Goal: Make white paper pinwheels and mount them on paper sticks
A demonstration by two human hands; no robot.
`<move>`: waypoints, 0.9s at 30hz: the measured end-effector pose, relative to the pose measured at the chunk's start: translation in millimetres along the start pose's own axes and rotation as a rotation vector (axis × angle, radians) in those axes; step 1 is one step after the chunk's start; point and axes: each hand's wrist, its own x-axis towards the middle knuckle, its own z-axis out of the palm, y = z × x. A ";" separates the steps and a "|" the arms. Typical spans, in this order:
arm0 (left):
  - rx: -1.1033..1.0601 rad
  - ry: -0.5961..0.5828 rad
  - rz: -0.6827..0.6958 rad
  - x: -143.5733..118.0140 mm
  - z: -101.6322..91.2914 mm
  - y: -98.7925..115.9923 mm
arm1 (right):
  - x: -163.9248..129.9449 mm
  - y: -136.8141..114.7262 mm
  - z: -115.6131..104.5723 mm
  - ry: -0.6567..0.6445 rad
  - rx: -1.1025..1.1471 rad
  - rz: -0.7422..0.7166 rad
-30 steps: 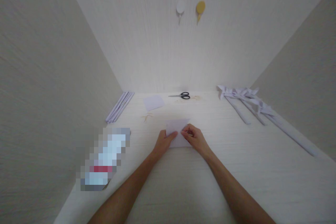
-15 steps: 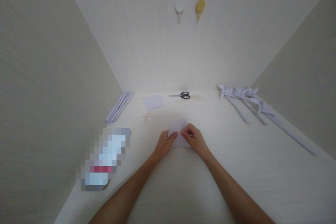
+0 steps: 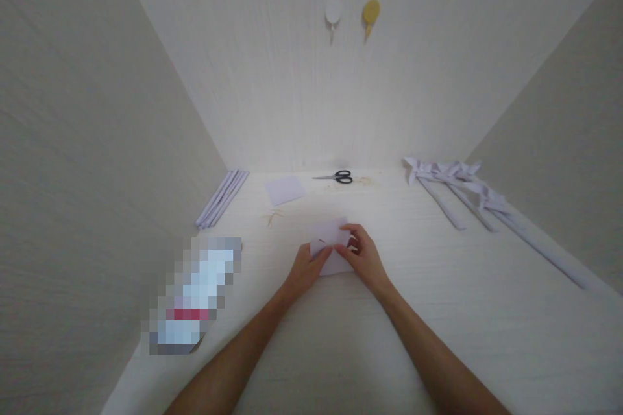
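Between my hands, low over the white table, is a pale lilac sheet of paper (image 3: 335,264) with cut, bent flaps. My left hand (image 3: 307,264) grips its left side, the thumb lying across a curled flap. On the right side, my right hand (image 3: 360,251) pinches the paper, its thumb close to the left thumb near the sheet's middle and its index finger reaching toward the upper right corner. The fingers partly hide the sheet. Beyond it lie black-handled scissors (image 3: 343,176) and a flat square of the same paper (image 3: 285,190).
Several rolled paper sticks (image 3: 222,199) lie at the back left, near thin wooden bits (image 3: 273,215). Finished-looking paper pinwheels (image 3: 452,172) on sticks rest at the right. A pixelated object (image 3: 195,298) lies front left. Two hooks, white (image 3: 333,11) and yellow (image 3: 370,11), are on the wall.
My right index finger has lifted toward the sheet's upper right. A flap by my left thumb has curled up more, and the two thumbs have come closer together.
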 end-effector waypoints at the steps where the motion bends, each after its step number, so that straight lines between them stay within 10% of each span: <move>1: -0.022 0.020 -0.026 -0.1 -0.4 -0.4 | -0.1 -1.2 0.1 -0.004 0.077 0.012; 8: -0.119 0.071 -0.128 0.9 -0.8 -7.7 | 0.2 -2.3 0.6 -0.022 0.385 0.111; 27: -0.514 0.062 -0.139 7.9 -4.4 -6.1 | 3.0 3.4 -7.0 -0.045 0.329 0.196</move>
